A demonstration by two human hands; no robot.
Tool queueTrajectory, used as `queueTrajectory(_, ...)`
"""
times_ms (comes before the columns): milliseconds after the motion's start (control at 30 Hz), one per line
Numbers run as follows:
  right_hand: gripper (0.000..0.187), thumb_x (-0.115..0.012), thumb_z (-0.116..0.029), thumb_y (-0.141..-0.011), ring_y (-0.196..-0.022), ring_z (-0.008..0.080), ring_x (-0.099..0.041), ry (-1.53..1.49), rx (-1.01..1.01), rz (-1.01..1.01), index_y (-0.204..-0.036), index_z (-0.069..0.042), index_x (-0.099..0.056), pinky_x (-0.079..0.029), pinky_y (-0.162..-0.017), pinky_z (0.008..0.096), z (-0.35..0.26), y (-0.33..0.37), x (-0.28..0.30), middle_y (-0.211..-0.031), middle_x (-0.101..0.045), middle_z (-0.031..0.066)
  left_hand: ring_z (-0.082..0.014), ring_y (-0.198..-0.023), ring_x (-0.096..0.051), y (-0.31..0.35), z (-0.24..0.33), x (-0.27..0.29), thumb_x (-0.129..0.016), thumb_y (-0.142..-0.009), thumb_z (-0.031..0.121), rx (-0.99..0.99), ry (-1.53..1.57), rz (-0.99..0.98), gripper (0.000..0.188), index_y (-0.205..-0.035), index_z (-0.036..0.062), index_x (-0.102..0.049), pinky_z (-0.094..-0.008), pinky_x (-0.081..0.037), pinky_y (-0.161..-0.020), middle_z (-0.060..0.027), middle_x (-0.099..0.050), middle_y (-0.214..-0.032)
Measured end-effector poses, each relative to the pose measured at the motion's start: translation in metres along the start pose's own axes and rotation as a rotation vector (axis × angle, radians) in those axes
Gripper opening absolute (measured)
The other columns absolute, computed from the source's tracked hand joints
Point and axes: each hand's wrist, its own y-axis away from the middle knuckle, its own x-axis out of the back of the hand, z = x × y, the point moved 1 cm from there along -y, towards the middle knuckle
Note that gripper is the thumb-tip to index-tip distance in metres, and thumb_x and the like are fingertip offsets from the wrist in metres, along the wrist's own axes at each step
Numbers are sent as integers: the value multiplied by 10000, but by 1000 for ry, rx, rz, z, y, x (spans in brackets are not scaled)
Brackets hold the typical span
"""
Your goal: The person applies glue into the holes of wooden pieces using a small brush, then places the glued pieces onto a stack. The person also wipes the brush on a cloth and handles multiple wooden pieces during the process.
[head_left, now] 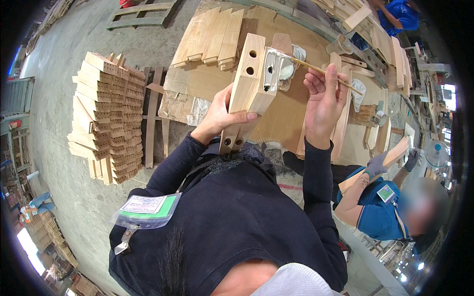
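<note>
Two wooden blocks [245, 93] with drilled holes lie side by side in my left hand [222, 114], its thumb across their upper face and the fingers hidden behind. White glue [273, 66] coats the far end of the right-hand block, around its holes. Between the fingertips of my right hand [326, 98] is a thin wooden stick [328, 74], its tip reaching toward that glued end. Just beyond it, a round container of white glue [287, 69] is partly hidden by the blocks.
Flat wooden boards [212, 37] lie on the cardboard-covered table [269, 27]. At left on the floor rises a tall stack of drilled wooden blocks [106, 118]. To the right, a gloved co-worker [377, 207] holds a wooden piece [395, 152]. Another person in blue [400, 15] is at the far right.
</note>
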Motion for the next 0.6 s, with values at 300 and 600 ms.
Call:
queueTrajectory(300, 129, -593, -186, -919, -904, 225, -664, -99, -53, 63, -983, -82, -550, -556, -729, 287, -1, -10, 26, -1005, -657, 182, -244, -971, -636, -2, -5, 8, -765, -663, 321, -89, -6, 58, 692, -1197, -36, -507, -369, -485, -882, -182, -621, -1095)
queueTrajectory(600, 138, -561, -173, -937, -800, 230, -689, 385, 13, 54, -939, -38, -529, -559, -666, 274, 44, -27, 80, -929, -677, 179, -264, -958, -637, -5, 20, 11, -757, -712, 265, -119, 174, -27, 669, -1234, -28, -457, -390, -485, -895, -183, -624, -1073)
